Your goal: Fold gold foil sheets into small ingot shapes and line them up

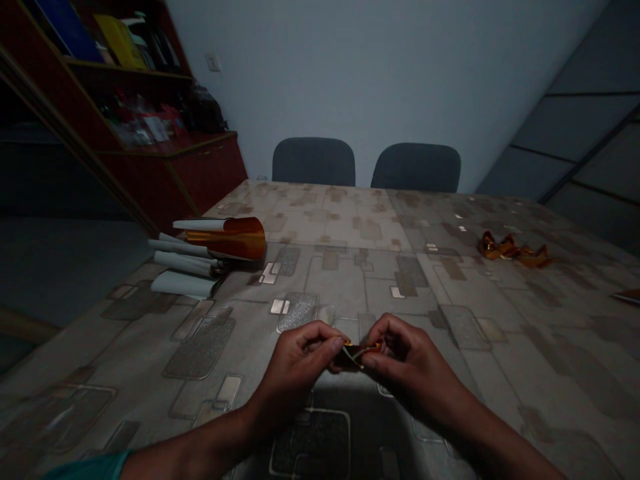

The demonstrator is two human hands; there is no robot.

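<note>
My left hand (295, 373) and my right hand (413, 367) meet above the near edge of the patterned table cover (345, 287). Between their fingertips, both pinch a small folded piece of amber foil (356, 355) with a pale edge. Its exact shape is partly hidden by my fingers. Far to the left lie several white paper-backed strips (183, 263) beside a curled sheet of amber foil (240, 238). Crumpled gold-amber foil scraps (510, 249) lie on the right of the table, well away from both hands.
Two dark chairs (313, 162) stand beyond the far table edge against the wall. A dark red cabinet (200, 177) with shelves of books and clutter stands at the back left. A small brown item (627, 296) sits at the right table edge.
</note>
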